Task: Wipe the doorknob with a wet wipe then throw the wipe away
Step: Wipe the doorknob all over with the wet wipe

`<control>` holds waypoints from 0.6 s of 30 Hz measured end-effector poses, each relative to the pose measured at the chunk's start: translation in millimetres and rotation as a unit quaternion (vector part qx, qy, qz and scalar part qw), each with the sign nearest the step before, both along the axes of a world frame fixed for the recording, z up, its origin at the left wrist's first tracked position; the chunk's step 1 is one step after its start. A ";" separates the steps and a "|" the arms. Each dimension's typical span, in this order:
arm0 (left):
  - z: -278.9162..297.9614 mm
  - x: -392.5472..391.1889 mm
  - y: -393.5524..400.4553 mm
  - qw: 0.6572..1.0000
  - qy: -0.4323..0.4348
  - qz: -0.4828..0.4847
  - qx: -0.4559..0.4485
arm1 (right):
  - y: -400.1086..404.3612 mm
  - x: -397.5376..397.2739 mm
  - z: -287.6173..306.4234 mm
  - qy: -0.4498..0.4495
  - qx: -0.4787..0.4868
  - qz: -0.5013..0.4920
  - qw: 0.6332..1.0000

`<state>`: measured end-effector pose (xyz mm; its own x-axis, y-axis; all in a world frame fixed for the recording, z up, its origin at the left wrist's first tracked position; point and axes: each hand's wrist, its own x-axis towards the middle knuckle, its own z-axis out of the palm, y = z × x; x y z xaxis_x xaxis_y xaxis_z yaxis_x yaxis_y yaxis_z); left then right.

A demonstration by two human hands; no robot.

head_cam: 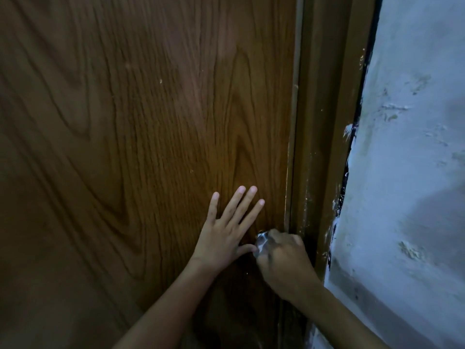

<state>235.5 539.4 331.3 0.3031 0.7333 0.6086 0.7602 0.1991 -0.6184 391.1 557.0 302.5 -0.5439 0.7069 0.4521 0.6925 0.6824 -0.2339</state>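
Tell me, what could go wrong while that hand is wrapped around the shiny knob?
1. The right hand covers most of the doorknob, and no wipe shows, so parts may stay unwiped.
2. The knuckles sit close to the door frame and might scrape it.
3. The left hand presses flat on the door; if the latch turns, the door could swing suddenly.
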 end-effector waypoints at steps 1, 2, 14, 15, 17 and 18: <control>-0.4 0.0 0.0 1.000 0.000 -0.002 0.001 | -2.7 -1.9 -3.0 -0.018 0.004 0.014 1.000; -0.5 0.1 -0.3 1.000 0.000 -0.005 0.001 | -4.0 -2.6 -4.7 -0.029 -0.002 0.017 0.999; -1.3 -0.4 -0.4 1.000 0.008 -0.012 0.007 | 20.2 14.2 -4.5 0.369 -0.355 -0.098 0.854; -0.8 -0.7 -0.4 1.000 0.010 -0.013 0.008 | 21.1 15.1 -4.6 0.396 -0.387 -0.111 0.825; -1.0 -1.0 -0.5 1.000 0.012 -0.013 0.011 | 17.6 14.5 -0.1 0.395 -0.414 -0.114 0.812; -0.8 -1.0 -0.4 1.000 0.013 -0.012 0.011 | 13.6 12.9 1.1 0.367 -0.379 -0.107 0.843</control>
